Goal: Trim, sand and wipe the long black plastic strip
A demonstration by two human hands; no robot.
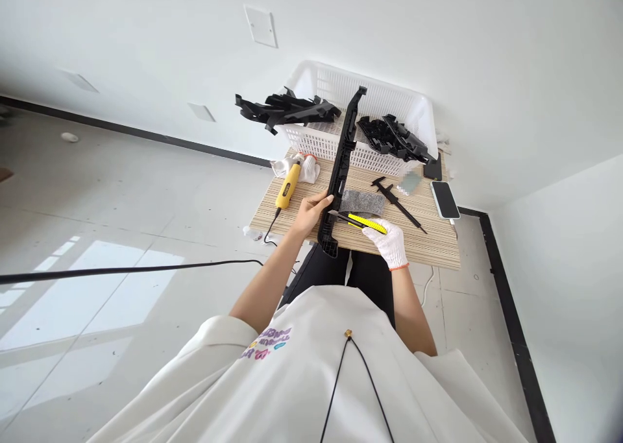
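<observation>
Far left, a bunch of black plastic parts (pixel 292 111) lay over the left end of the white basket (pixel 311 146), sticking out past its rim. Below it, the yellow power tool (pixel 289 187) lay on the wood-grain table (pixel 265 209), cord trailing toward the near edge; a white glove (pixel 310 168) sat just beside it. Left hand (pixel 309 215), bare, pinched the long black part (pixel 344 146) near its lower end, thumb and fingers pressed on it. Part slanted over the table, far end in front of the basket, near end at the table's edge. Grey block (pixel 363 202) lay just right of it. Utility knife (pixel 368 224), yellow-handled, was gripped in the gloved right hand (pixel 388 242), blade at the part's lower stretch; cutting contact couldn't be told. More black pieces (pixel 396 138) filled the basket's right side. Caliper (pixel 402 206) lay near the right hand, phone (pixel 445 200) at far right.
</observation>
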